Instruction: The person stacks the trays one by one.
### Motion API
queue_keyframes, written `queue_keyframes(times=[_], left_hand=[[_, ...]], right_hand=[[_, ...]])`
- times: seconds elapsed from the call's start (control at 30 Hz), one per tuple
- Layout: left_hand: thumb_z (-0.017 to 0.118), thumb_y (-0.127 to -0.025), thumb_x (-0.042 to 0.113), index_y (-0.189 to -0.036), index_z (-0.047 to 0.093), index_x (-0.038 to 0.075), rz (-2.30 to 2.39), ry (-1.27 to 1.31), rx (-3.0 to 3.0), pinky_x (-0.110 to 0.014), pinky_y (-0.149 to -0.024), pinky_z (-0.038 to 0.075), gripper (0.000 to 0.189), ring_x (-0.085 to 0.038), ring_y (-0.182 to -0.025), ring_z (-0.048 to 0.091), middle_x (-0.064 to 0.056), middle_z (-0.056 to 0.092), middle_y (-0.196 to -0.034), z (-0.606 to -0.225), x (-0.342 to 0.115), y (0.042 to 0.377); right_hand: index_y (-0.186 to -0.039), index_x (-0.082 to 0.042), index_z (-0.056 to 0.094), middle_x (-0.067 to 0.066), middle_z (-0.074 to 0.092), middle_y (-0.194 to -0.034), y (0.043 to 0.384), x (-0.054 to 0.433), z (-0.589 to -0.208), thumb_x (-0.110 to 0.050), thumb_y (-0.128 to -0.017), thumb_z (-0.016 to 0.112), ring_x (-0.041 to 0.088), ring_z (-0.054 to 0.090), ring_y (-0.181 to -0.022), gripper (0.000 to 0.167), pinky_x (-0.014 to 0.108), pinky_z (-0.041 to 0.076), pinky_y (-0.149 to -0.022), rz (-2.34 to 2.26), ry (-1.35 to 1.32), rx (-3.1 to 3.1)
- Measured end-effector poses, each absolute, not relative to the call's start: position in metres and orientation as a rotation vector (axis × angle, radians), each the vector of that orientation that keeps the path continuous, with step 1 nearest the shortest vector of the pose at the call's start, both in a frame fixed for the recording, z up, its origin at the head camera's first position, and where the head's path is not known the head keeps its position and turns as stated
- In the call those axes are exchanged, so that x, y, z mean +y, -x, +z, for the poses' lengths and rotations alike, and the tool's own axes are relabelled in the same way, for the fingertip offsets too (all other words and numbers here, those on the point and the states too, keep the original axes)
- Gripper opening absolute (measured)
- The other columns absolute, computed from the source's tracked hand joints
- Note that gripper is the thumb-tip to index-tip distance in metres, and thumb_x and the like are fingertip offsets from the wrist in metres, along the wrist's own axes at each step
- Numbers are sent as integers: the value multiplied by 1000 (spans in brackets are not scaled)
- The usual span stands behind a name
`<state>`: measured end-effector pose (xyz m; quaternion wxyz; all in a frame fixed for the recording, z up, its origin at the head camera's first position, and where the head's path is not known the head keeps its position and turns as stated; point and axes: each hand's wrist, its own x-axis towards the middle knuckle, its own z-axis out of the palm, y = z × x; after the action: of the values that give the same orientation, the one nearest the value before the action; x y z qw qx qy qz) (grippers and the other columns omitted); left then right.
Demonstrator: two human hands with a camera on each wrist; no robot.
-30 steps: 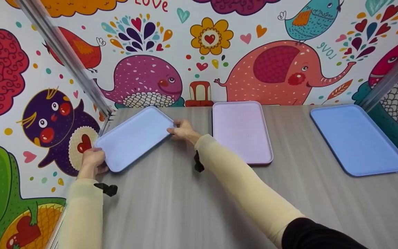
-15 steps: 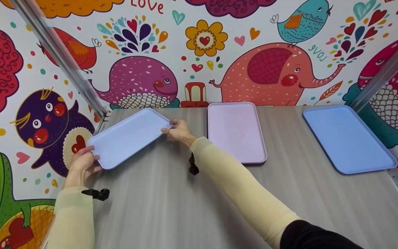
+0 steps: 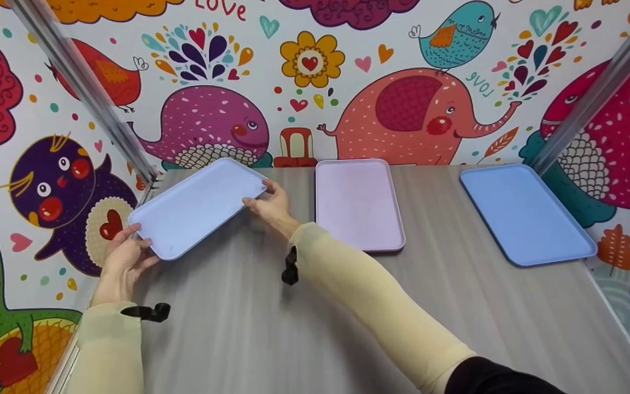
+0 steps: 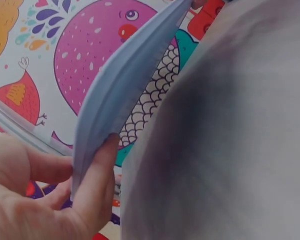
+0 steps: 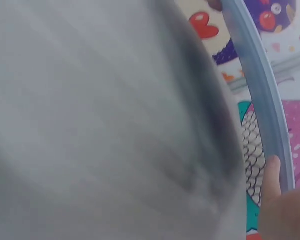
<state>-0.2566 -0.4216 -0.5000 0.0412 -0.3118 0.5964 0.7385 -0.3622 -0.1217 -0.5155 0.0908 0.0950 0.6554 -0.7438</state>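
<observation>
Left of a flat pink rectangular tray (image 3: 359, 205), we have raised the smooth pale-blue plastic-looking tray (image 3: 200, 205), its corners rounded, higher above the grey wood-grained table (image 3: 227, 328), so we seem to bear its weight. Our left hand (image 3: 124, 258) and right hand (image 3: 273, 206), partly closed, pinch its opposite ends.

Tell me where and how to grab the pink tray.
Probably pinch the pink tray by its raised rim, midway along both long sides, coming from left and right together. It lies flat, with table showing along both long sides, while its far end sits close to the wall.
</observation>
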Motion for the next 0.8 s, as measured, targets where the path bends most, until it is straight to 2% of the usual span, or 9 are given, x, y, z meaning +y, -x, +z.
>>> queue_keyframes(times=[0.1,0.2,0.33,0.43,0.63,0.8], left_hand=[[46,-109,-7,-170,34,27,2282,949,1836,-31,-74,69,71,-9,-105,67,-9,23,-185,-499,-412,254],[46,-108,-8,-170,35,25,2294,949,1876,-31,-73,69,71,-14,-116,65,-11,22,-186,-500,-400,251],[46,-107,-9,-172,33,21,2318,934,1914,-32,-79,71,72,-18,-130,61,-12,19,-187,-501,-382,247],[47,-108,-9,-172,32,20,2331,923,1929,-32,-82,71,72,-18,-129,62,-12,22,-185,-500,-370,247],[52,-108,-7,-171,34,21,2357,926,1940,-31,-80,71,72,-13,-112,68,-15,36,-175,-499,-348,249],[49,-109,-7,-172,33,24,2393,907,1911,-32,-87,70,72,-20,-129,65,-18,27,-184,-499,-335,248]], right_hand=[[-156,-8,61,20,57,-161,351,-126,-515,10,-89,87,30,71,-124,73,40,68,-103,-2283,-271,1865],[-153,-10,63,18,61,-155,340,-129,-516,11,-87,88,26,69,-120,74,39,69,-100,-2307,-268,1871],[-157,-12,60,18,64,-152,329,-131,-515,14,-84,87,28,72,-120,82,40,69,-98,-2338,-289,1916],[-163,-14,53,18,62,-155,322,-130,-514,14,-85,87,28,71,-120,89,41,68,-101,-2327,-303,1970],[-169,-18,44,16,61,-153,307,-128,-515,12,-86,87,22,66,-117,98,40,67,-103,-2296,-324,2049],[-170,-20,43,15,56,-151,295,-129,-515,18,-85,85,22,63,-114,102,38,70,-94,-2402,-338,1919]])
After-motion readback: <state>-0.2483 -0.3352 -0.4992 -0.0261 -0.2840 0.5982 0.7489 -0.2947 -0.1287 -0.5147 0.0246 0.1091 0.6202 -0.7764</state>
